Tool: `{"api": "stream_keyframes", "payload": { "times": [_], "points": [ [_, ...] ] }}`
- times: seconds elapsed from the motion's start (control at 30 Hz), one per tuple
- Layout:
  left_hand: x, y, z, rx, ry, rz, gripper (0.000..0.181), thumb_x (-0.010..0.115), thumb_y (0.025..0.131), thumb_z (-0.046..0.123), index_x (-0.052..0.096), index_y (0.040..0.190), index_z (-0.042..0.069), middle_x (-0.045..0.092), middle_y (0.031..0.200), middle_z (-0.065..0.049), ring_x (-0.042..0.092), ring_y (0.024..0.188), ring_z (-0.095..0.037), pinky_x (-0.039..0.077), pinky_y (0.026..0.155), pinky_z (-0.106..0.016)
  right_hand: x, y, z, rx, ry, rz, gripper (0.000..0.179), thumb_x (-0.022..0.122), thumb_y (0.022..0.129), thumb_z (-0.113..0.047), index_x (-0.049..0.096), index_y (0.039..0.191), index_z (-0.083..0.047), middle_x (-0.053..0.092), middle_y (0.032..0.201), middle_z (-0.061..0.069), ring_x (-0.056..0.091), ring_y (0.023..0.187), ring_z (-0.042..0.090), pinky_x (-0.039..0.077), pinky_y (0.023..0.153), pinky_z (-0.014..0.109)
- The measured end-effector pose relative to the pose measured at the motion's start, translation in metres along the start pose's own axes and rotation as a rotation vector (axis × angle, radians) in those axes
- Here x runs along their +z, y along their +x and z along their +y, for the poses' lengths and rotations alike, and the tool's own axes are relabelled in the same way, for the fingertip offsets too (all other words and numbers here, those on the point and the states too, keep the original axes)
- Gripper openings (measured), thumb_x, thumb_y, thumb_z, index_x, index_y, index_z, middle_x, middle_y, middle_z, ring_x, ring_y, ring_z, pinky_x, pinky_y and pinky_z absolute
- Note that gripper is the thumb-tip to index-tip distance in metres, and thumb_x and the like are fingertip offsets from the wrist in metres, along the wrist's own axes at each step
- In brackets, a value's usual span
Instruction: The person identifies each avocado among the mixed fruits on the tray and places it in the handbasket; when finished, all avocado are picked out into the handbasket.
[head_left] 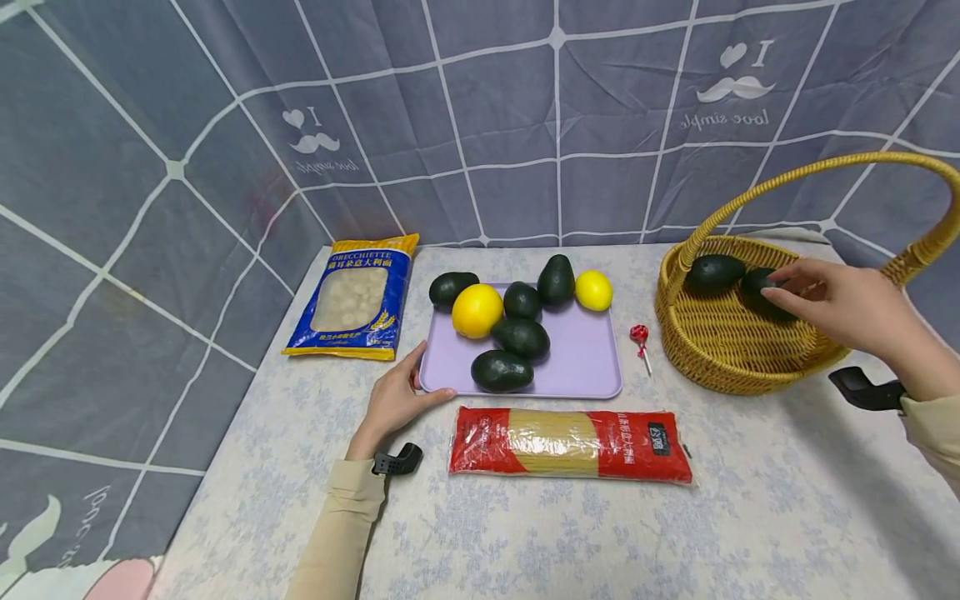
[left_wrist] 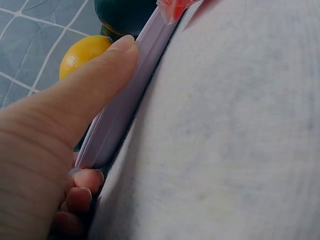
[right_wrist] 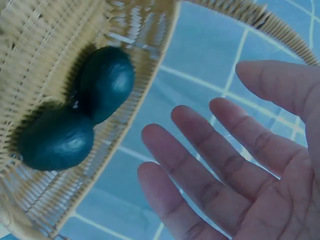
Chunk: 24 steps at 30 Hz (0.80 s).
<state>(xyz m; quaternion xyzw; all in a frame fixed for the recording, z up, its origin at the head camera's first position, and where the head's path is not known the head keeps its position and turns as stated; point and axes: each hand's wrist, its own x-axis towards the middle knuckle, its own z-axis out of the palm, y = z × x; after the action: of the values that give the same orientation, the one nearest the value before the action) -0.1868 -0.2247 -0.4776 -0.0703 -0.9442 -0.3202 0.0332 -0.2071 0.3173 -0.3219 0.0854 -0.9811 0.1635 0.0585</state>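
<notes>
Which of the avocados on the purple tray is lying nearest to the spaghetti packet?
The avocado along the front edge of the purple tray, by the thumb of the left hand; the others lie farther back.

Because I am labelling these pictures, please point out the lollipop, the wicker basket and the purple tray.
Lollipop (head_left: pixel 639 334), head view, on its red wrapped top.
Wicker basket (head_left: pixel 757 342), head view, on its bare inside bottom.
Purple tray (head_left: pixel 581 358), head view, on its bare right part.

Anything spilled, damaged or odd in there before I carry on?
Nothing looks spilled or damaged. One oddity: the white lettering on the grey-blue checked fabric backdrop behind the lilac rectangular tray reads backwards, as if the cloth hangs reversed.
</notes>
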Motion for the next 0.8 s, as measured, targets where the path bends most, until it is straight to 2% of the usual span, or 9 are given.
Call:
{"api": "stream_keyframes", "payload": {
  "times": [0.1,0.2,0.33,0.47,0.63,0.8],
  "points": [
    [0.0,0.0,0.0,0.002,-0.002,0.0,0.098,0.081,0.07,0.049,0.036,0.146,0.006,0.049,0.074,-0.001,0.042,0.062,-0.015,0.034,0.057,-0.031,0.0,-0.008,-0.01,-0.031,0.014,0.048,0.042,0.06,0.093,-0.037,0.062,0.11,0.001,0.065,0.093,0.019,0.06,0.079,0.038,0.044,0.062,0.05],
    [0.0,-0.001,0.001,0.004,-0.003,0.002,0.098,0.081,0.07,0.049,0.036,0.146,0.006,0.049,0.074,-0.001,0.042,0.062,-0.016,0.034,0.057,-0.031,0.0,-0.015,-0.023,-0.068,0.033,0.098,0.035,0.063,0.092,-0.034,0.066,0.108,-0.003,0.067,0.092,0.015,0.061,0.075,0.031,0.044,0.06,0.042],
    [-0.001,-0.001,0.001,0.004,-0.008,0.004,0.098,0.081,0.07,0.048,0.037,0.146,0.006,0.049,0.074,-0.001,0.042,0.062,-0.016,0.034,0.057,-0.032,0.001,-0.022,-0.04,-0.138,0.091,0.164,0.023,0.068,0.089,-0.026,0.07,0.103,-0.008,0.068,0.087,0.007,0.059,0.068,0.007,0.04,0.059,0.02],
    [-0.001,-0.001,0.001,-0.001,-0.011,0.004,0.097,0.081,0.07,0.048,0.037,0.146,0.006,0.049,0.074,-0.001,0.042,0.062,-0.016,0.034,0.057,-0.031,0.006,-0.024,-0.056,-0.246,0.14,0.246,0.015,0.073,0.085,-0.016,0.073,0.099,-0.013,0.068,0.082,-0.001,0.053,0.067,-0.008,0.038,0.059,0.012],
    [-0.001,-0.002,0.001,-0.004,-0.013,0.009,0.097,0.081,0.07,0.048,0.037,0.146,0.007,0.049,0.074,-0.001,0.042,0.062,-0.016,0.034,0.057,-0.032,0.018,-0.018,-0.073,-0.347,0.168,0.313,0.014,0.074,0.082,-0.011,0.073,0.096,-0.014,0.066,0.08,-0.005,0.051,0.07,-0.006,0.039,0.062,0.017],
    [-0.001,-0.001,0.001,-0.009,-0.016,0.005,0.098,0.081,0.07,0.048,0.036,0.146,0.008,0.05,0.074,-0.001,0.042,0.062,-0.016,0.035,0.057,-0.032,0.032,-0.008,-0.091,-0.385,0.226,0.291,0.017,0.073,0.083,-0.009,0.071,0.1,-0.011,0.067,0.083,-0.004,0.054,0.072,0.004,0.04,0.066,0.015]
  ]
}}
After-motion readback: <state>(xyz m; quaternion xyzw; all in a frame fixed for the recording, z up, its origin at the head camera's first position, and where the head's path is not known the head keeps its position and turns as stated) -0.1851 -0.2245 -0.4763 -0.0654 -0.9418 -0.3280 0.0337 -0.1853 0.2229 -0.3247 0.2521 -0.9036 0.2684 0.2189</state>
